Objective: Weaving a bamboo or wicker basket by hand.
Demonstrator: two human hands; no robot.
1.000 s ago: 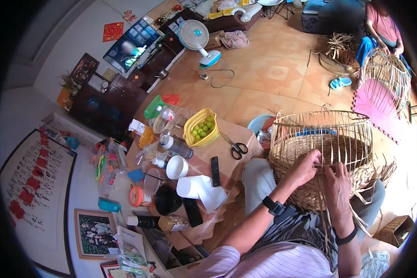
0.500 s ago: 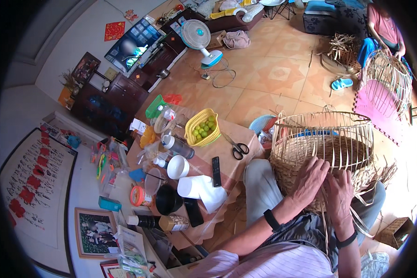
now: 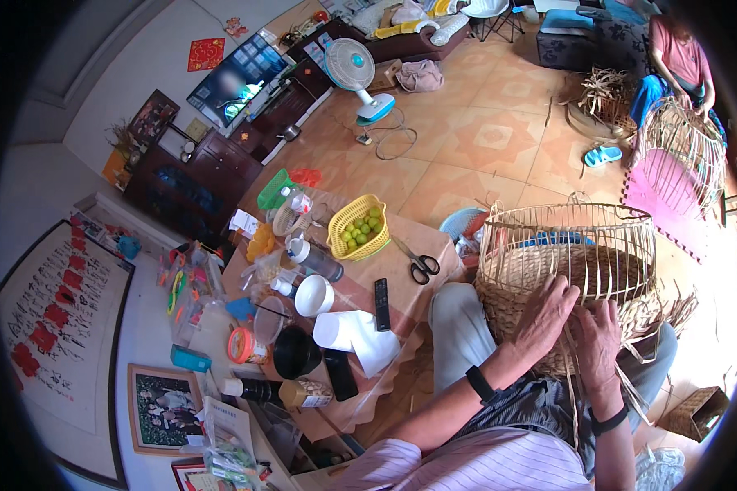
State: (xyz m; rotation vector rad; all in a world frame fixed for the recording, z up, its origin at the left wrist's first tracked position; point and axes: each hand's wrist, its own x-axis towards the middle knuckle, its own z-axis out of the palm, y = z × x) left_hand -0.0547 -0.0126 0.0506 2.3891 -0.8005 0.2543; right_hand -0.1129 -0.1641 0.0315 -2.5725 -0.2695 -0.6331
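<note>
A half-woven basket [image 3: 507, 307] rests on my lap, its lower wall thickly plaited and its upper part bare upright stakes held by a thin hoop. My left hand [image 3: 547, 313], with a dark band on the wrist, is closed on the near wall where the plaiting meets the stakes. Right beside it, my right hand [image 3: 597, 342] pinches a flat weaving strip against the same wall. Loose strips [image 3: 634, 397] hang below and to the right of that hand. The fingertips of both hands are partly hidden.
On the table [image 3: 421, 233] at my left lie scissors [image 3: 422, 268], a remote control [image 3: 382, 304], a paper roll [image 3: 356, 335] and a yellow basket of green fruit [image 3: 358, 227]. A small woven box [image 3: 694, 413] sits at lower right. Another person [image 3: 681, 61] handles a basket frame [image 3: 681, 155] at far right.
The whole view has shifted slightly. My hands stay at the same place on the basket wall, with only small finger movement.
</note>
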